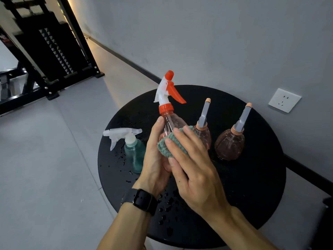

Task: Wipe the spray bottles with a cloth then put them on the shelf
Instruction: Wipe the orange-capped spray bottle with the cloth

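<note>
Head view: the left hand (155, 159) grips the orange-capped spray bottle (168, 123) above the round black worktop (252, 186), long axis near upright, nozzle pointing up and away, trigger toward the right. The right hand (194, 170), fingers fairly straight, presses a green cloth (171, 145) against its clear body. No readable labels show.

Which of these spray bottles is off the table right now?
The orange-triggered bottle, gripped in the left hand; the other three stand on the black table.
</note>
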Action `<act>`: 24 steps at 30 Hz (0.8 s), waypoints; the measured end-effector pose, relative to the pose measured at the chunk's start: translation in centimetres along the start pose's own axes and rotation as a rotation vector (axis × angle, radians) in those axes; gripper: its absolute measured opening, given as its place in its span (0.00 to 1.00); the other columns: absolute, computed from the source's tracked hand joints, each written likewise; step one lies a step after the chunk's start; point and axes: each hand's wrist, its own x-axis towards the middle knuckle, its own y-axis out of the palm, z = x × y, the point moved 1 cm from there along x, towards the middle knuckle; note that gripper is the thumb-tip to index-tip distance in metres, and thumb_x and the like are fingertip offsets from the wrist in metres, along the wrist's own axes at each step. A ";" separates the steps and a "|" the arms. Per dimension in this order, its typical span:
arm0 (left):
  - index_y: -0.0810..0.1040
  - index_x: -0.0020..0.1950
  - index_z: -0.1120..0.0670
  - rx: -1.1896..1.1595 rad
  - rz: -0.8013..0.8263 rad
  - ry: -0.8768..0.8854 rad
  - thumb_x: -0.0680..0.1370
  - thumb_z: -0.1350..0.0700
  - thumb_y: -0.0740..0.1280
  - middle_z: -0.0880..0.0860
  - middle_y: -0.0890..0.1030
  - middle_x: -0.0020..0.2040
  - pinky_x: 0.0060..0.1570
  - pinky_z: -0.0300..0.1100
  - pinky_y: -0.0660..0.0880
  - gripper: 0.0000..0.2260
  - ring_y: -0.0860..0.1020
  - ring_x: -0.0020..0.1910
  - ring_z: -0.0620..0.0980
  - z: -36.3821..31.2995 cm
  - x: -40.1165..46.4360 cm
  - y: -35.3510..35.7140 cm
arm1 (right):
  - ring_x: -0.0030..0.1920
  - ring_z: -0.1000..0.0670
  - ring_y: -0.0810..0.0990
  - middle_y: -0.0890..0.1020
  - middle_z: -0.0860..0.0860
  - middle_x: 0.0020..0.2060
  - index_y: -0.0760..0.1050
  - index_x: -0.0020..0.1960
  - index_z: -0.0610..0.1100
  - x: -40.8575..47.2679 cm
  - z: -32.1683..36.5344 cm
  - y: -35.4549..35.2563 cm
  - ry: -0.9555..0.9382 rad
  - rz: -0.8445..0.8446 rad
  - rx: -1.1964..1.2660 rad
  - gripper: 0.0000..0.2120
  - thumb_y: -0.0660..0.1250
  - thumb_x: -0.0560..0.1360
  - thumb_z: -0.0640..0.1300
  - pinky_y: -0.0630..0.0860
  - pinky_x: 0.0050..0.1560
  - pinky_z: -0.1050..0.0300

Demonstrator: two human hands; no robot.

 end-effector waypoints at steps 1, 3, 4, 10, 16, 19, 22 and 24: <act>0.85 0.48 0.56 0.004 0.001 -0.003 0.80 0.38 0.62 0.55 0.84 0.45 0.55 0.46 0.76 0.23 0.83 0.45 0.51 0.1 0.0 0.0 | 0.75 0.44 0.64 0.71 0.43 0.70 0.72 0.68 0.39 0.1 0.0 -0.1 -0.001 0.001 0.002 0.17 0.60 0.82 0.42 0.68 0.69 0.41; 0.86 0.47 0.55 0.003 0.003 -0.015 0.80 0.39 0.61 0.54 0.84 0.45 0.53 0.45 0.77 0.23 0.83 0.44 0.50 0.1 0.0 0.1 | 0.74 0.44 0.64 0.72 0.43 0.70 0.73 0.68 0.38 0.4 0.1 -0.2 0.003 -0.003 0.007 0.17 0.60 0.81 0.42 0.67 0.70 0.42; 0.86 0.47 0.55 0.013 0.003 -0.019 0.80 0.39 0.61 0.54 0.84 0.45 0.52 0.44 0.77 0.22 0.83 0.44 0.50 0.1 0.0 0.1 | 0.74 0.44 0.64 0.72 0.43 0.70 0.73 0.68 0.38 0.5 0.1 -0.3 0.010 -0.007 0.012 0.17 0.60 0.81 0.42 0.67 0.71 0.43; 0.86 0.55 0.52 0.156 0.012 -0.049 0.81 0.37 0.59 0.54 0.85 0.52 0.63 0.51 0.74 0.23 0.83 0.53 0.51 0.3 -0.3 0.4 | 0.75 0.47 0.64 0.71 0.43 0.70 0.72 0.69 0.38 1.7 -0.4 -0.8 0.085 -0.004 0.039 0.18 0.58 0.81 0.43 0.62 0.74 0.50; 0.81 0.65 0.53 0.285 -0.007 -0.078 0.78 0.33 0.58 0.59 0.82 0.63 0.62 0.57 0.76 0.29 0.81 0.62 0.57 0.2 -0.7 0.8 | 0.75 0.51 0.62 0.71 0.48 0.71 0.71 0.70 0.42 2.3 -1.2 -1.3 0.192 0.039 0.101 0.19 0.56 0.82 0.46 0.59 0.75 0.58; 0.80 0.66 0.52 0.251 0.011 -0.076 0.78 0.31 0.55 0.59 0.82 0.64 0.62 0.58 0.76 0.31 0.80 0.63 0.59 0.0 -0.7 0.8 | 0.76 0.53 0.61 0.70 0.48 0.72 0.70 0.71 0.42 2.2 -1.6 -1.3 0.221 0.044 0.101 0.20 0.56 0.82 0.47 0.59 0.75 0.60; 0.81 0.65 0.52 0.220 0.015 -0.065 0.78 0.30 0.55 0.60 0.82 0.63 0.59 0.55 0.79 0.32 0.81 0.62 0.59 0.0 -0.6 0.7 | 0.76 0.53 0.60 0.69 0.48 0.72 0.69 0.72 0.42 1.9 -1.7 -1.2 0.223 0.053 0.106 0.20 0.55 0.82 0.47 0.59 0.75 0.59; 0.82 0.65 0.51 0.231 0.014 -0.048 0.79 0.31 0.54 0.58 0.83 0.62 0.58 0.53 0.79 0.31 0.82 0.61 0.58 0.1 -0.3 0.6 | 0.76 0.51 0.60 0.69 0.47 0.73 0.69 0.72 0.42 1.7 -1.5 -1.1 0.208 0.059 0.095 0.20 0.56 0.82 0.46 0.58 0.75 0.60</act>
